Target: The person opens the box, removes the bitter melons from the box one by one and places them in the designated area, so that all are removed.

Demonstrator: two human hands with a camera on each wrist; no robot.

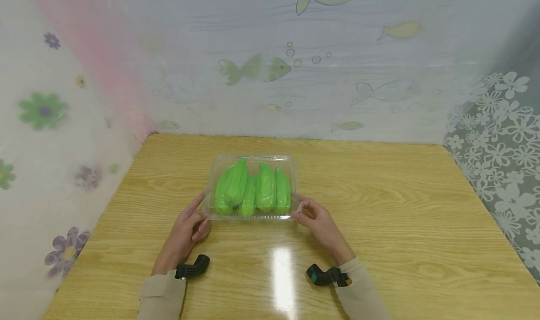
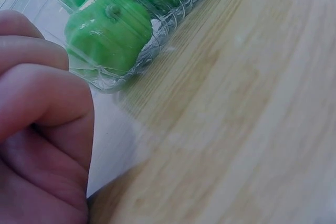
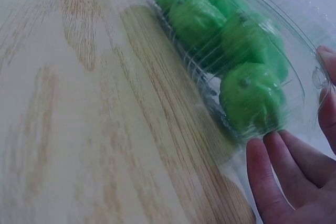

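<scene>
Clear plastic box (image 1: 274, 158), one: over the table (image 1: 401, 193), between both hands, long axis running hand to hand; neither nearer. Contents: green vegetables (image 1: 266, 189). Left hand (image 1: 186, 228): pinching near left corner. Right hand (image 1: 319, 222): pinching near right corner. Left wrist view adds a stem (image 2: 112, 11), hidden in head view.

Container (image 1: 270, 218), centre of frame: clear, thin plastic; high gloss, with a fluted lower wall visible in both wrist views. Gourds (image 1: 266, 189) inside it: smooth, lengthwise-ridged skin — waxy sheen with small bright highlights. Tabletop (image 1: 388, 198): wood-grain surface, smooth and glossy; bright light reflection at bottom centre. Sleeves (image 1: 363, 292), lower edge: matt woven cloth. Wrist cameras (image 1: 195, 266), lower left and lower right: black, plastic-looking housings — matt. Wall covering (image 1: 190, 109), upper frame: smooth, film-like, faintly shiny.
</scene>
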